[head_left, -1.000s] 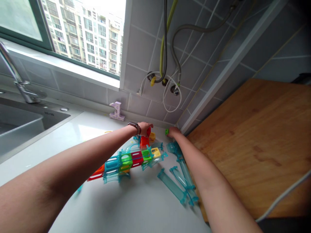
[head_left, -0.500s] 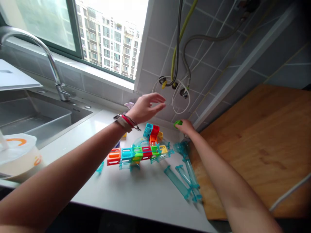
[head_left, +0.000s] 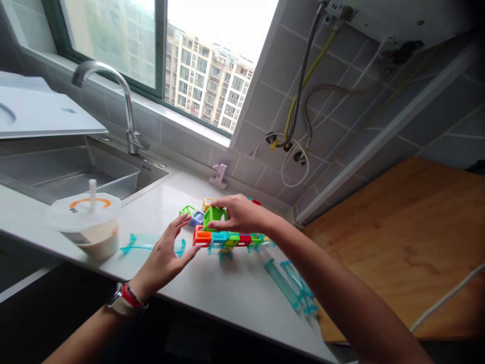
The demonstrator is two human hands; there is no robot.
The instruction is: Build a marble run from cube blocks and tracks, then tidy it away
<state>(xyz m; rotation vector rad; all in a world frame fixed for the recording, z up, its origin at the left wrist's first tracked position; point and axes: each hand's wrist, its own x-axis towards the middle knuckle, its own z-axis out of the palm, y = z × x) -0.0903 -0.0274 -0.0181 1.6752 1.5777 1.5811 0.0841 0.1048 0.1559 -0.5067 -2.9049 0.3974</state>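
My right hand [head_left: 242,215] grips a green cube block [head_left: 212,216] and holds it just above the orange end of a row of coloured cube blocks [head_left: 227,238] on the white counter [head_left: 227,288]. My left hand [head_left: 166,253] is open, fingers spread, its fingertips close to the orange end of the row. Loose green, blue and yellow cube blocks [head_left: 195,213] lie behind the row. Clear teal track pieces [head_left: 293,288] lie to the right, and another teal track piece [head_left: 142,243] lies to the left under my left hand.
A lidded cup with a straw [head_left: 89,225] stands at the counter's front left. The steel sink [head_left: 71,174] and tap [head_left: 127,108] are at the left. A wooden board [head_left: 409,237] fills the right. Hoses [head_left: 299,116] hang on the tiled wall. A small pink figure [head_left: 220,176] stands by the wall.
My right hand has carried the green block from the far corner to above the row's left end. My left hand dropped from mid-air to the row's orange end. The view shifted left.
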